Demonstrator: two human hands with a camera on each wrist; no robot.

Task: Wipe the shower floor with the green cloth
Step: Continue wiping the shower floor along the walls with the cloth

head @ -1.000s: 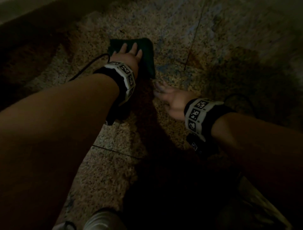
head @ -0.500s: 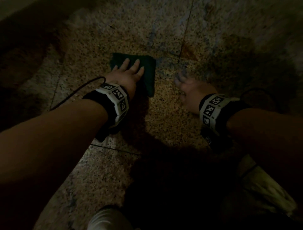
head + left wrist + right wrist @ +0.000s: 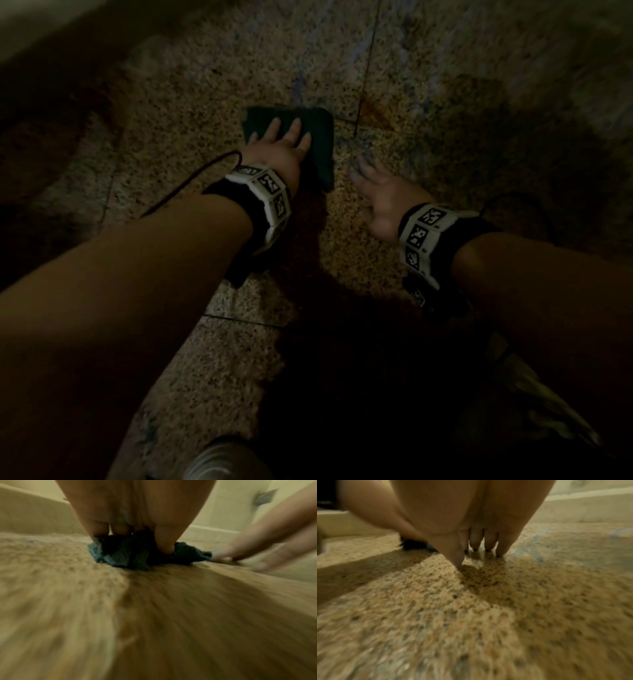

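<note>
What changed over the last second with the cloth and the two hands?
The left hand slid the green cloth across the shower floor, rightward toward the tile joint, pressing it flat throughout. The right hand shifted along with it, fingertips braced on the bare floor just right of the cloth. Nothing was picked up or released; the cloth stayed folded under the left fingers.

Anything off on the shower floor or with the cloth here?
Faint blue streaks mark the speckled shower floor just beyond the right hand, which is braced on bare tile. Their cause is unclear. The green cloth is bunched under the left hand, not flat. No damage visible.
</note>
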